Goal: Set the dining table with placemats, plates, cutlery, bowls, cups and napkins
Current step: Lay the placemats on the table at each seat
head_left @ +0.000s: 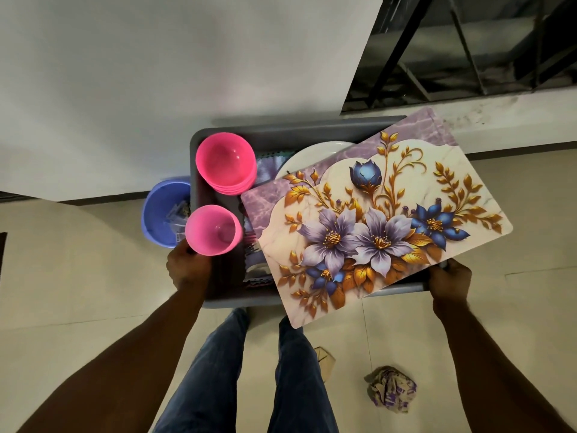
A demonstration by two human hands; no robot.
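- Placemat (374, 220): floral, purple and gold, lay tilted across the top of the bin, its near corner overhanging the rim towards the person's legs.
- Bin (281, 126): grey, rectangular, held up in front of the body near a white wall; it carried all the table things.
- Plate (309, 157): white, only an edge showed from under the placemat, at the far side of the bin.
- Bowls (225, 165): pink, nested in a stack in the far left corner of the bin.
- Cups (214, 229): pink, seemingly stacked, stood near the left rim, just beside the left hand.
- Napkins (265, 167): patterned cloth, partly seen between the bowls and the placemat; no cutlery could be made out.
- Left hand (187, 267): fingers curled round the bin's left near rim, gripping it.
- Right hand (449, 282): gripped the right near rim, fingers hidden under the placemat's edge.
- Tub (162, 210): blue, outside the bin at its left, something unclear inside.
- Floor (78, 260): pale tiles; a crumpled paper ball (392, 389) lay near the right foot.
- Handling note: the step looked like carrying the bin to the table. It should be kept level and moved steadily, since the loose placemat could slide off and the cups topple.
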